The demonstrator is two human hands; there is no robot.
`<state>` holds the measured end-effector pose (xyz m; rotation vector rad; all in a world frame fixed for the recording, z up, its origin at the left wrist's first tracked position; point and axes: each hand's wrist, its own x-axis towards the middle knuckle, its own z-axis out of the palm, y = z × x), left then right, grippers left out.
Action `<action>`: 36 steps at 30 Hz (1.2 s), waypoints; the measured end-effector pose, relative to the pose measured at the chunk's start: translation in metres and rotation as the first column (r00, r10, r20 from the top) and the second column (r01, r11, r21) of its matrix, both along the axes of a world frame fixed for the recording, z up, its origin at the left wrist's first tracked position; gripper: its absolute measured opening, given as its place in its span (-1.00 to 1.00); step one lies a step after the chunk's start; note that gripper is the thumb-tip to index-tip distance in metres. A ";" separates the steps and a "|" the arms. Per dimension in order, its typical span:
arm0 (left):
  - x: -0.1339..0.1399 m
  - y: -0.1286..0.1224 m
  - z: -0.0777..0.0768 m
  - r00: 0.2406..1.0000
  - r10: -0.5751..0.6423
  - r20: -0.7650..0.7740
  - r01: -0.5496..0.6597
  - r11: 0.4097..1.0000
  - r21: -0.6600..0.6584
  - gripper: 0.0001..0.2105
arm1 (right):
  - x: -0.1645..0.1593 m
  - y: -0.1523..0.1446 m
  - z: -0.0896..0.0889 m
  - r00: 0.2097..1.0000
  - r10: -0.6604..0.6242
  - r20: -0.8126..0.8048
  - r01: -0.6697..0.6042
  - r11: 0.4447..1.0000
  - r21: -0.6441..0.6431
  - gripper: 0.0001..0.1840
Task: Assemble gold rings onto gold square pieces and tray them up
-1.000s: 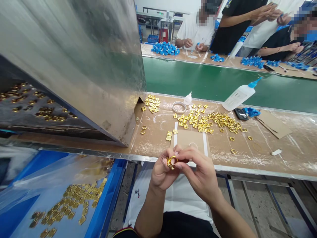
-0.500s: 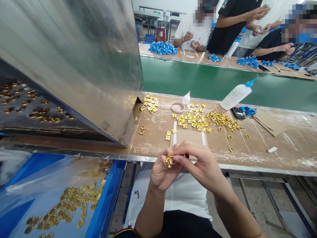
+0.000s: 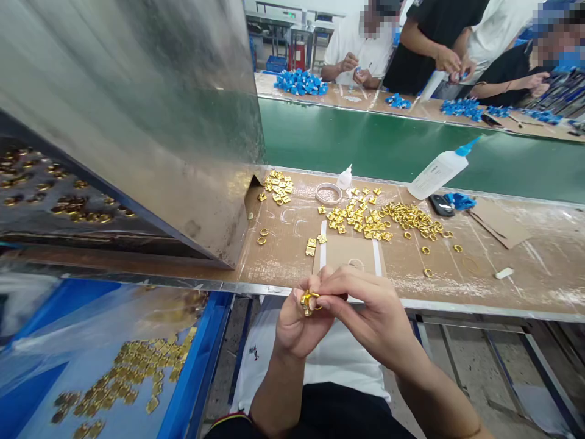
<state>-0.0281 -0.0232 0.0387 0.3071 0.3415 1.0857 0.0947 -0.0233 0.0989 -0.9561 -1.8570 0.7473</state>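
Observation:
At the bench's front edge my left hand (image 3: 295, 326) is closed on a gold ring (image 3: 307, 303) with a wide top piece. My right hand (image 3: 365, 302) meets it from the right, thumb and fingertips pinched on the band of the same ring. Fingers hide part of the ring. Just beyond my hands lies a cardboard pad (image 3: 340, 251) with white tape strips. Past it are a heap of gold square pieces (image 3: 356, 216) and a heap of plain gold rings (image 3: 414, 219). Two square pieces (image 3: 311, 246) lie left of the pad.
A big metal housing (image 3: 183, 140) stands on the left. A blue tray (image 3: 183, 390) of gold pieces sits below it. Behind the heaps are a tape roll (image 3: 328, 194), a small bottle (image 3: 345, 177) and a large bottle (image 3: 439, 175). Co-workers sit and stand beyond the green belt (image 3: 329, 134).
Both hands stay together on the ring, which has turned slightly. Across the belt, the standing co-worker's hands have come down.

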 end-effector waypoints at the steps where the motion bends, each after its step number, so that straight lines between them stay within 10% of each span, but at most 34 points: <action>1: 0.000 0.000 0.001 1.000 0.004 0.021 -0.004 1.000 -0.026 -0.48 | 0.000 -0.001 -0.002 1.000 -0.012 -0.008 0.012 1.000 -0.006 -0.93; 18: 0.003 0.004 0.003 0.967 0.062 0.246 -0.014 0.981 -0.194 -0.62 | -0.007 -0.004 -0.031 0.978 -0.207 0.031 0.194 0.951 0.239 -0.93; 25: 0.002 0.006 0.000 0.975 0.101 0.196 -0.067 0.982 -0.174 -0.61 | -0.006 0.002 -0.034 0.988 -0.139 -0.059 0.146 0.980 0.133 -0.94; 36: -0.020 0.010 -0.038 0.997 0.062 0.035 -0.054 0.978 -0.200 -0.78 | -0.016 0.004 -0.051 0.974 -0.193 -0.115 0.214 0.953 0.216 -0.82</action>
